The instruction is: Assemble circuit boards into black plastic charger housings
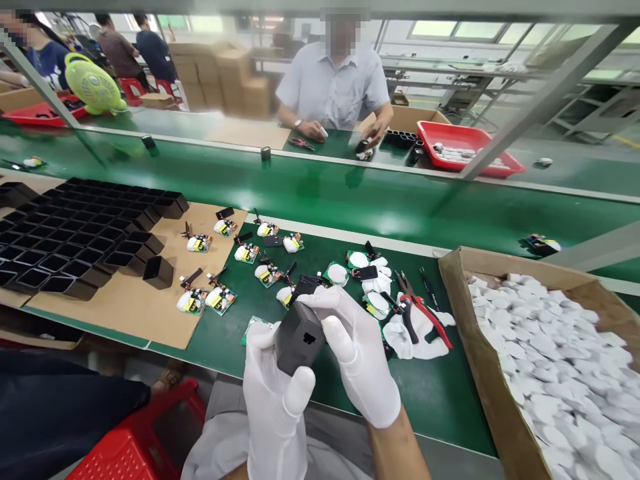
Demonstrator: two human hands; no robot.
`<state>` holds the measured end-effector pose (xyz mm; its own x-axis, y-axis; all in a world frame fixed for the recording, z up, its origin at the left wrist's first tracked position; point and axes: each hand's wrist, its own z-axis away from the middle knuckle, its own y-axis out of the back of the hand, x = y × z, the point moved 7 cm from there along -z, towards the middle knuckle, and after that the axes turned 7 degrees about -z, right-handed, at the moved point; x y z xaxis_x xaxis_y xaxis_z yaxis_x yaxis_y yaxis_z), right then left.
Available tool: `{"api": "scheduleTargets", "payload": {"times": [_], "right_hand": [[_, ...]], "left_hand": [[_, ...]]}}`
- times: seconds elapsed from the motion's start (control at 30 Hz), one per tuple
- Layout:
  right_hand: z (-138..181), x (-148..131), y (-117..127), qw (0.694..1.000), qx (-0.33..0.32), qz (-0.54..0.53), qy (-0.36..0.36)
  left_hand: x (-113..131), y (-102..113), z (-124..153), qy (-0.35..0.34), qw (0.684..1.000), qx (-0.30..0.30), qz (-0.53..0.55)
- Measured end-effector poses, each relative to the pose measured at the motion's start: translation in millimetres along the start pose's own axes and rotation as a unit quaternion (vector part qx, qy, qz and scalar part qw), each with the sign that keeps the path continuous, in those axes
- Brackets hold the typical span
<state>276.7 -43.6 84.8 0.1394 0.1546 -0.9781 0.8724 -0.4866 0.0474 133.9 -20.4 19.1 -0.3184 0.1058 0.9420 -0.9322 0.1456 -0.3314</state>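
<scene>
We hold a black housing (299,337) between both gloved hands, above the near edge of the bench (440,393).

Our left hand (273,393) cups it from below, thumb pressed on its lower face; our right hand (360,357) wraps its right side, fingers curled over the top, where a black part (306,285) sticks out.

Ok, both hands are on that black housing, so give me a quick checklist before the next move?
1. Black housing held in both hands: ok, left hand below, right hand over the top.
2. Gloves on both hands: ok.
3. Part seated inside housing: cannot tell, the opening is hidden.
4. Circuit boards within reach on the green mat: ok.
5. Red-handled pliers lying apart from the hands: ok.
6. Empty housings stocked at left: ok.
</scene>
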Motion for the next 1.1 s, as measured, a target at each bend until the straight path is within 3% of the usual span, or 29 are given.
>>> {"api": "scheduleTargets", "payload": {"times": [0.37, 0.5, 0.57, 0.63, 0.7, 0.77, 0.97, 1.1], "right_hand": [[1, 8, 0, 1.000, 0.007, 0.002, 0.008], [21, 10, 14, 0.996, 0.049, 0.071, 0.013], [45, 14, 20, 0.987, 0.094, 0.133, 0.019], [73, 24, 15, 0.980, 0.099, 0.171, 0.026], [97, 38, 6, 0.972, 0.099, 0.210, 0.027], [114, 51, 0, 0.958, 0.122, 0.258, 0.025], [130, 63, 1, 0.924, 0.132, 0.355, 0.047], [135, 63, 10, 0.910, 0.156, 0.381, 0.055]], "left_hand": [[3, -1, -5, -0.027, 0.999, 0.004, -0.026], [6, 8, -2, -0.079, 0.990, -0.002, -0.119], [10, 16, 2, -0.162, 0.958, -0.012, -0.238], [9, 19, 10, -0.278, 0.892, -0.069, -0.350], [-1, 20, 21, -0.372, 0.826, -0.154, -0.394], [-13, 26, 26, -0.407, 0.802, -0.207, -0.384], [-25, 30, 30, -0.361, 0.843, -0.260, -0.302], [-41, 30, 38, -0.255, 0.901, -0.250, -0.248]]}}
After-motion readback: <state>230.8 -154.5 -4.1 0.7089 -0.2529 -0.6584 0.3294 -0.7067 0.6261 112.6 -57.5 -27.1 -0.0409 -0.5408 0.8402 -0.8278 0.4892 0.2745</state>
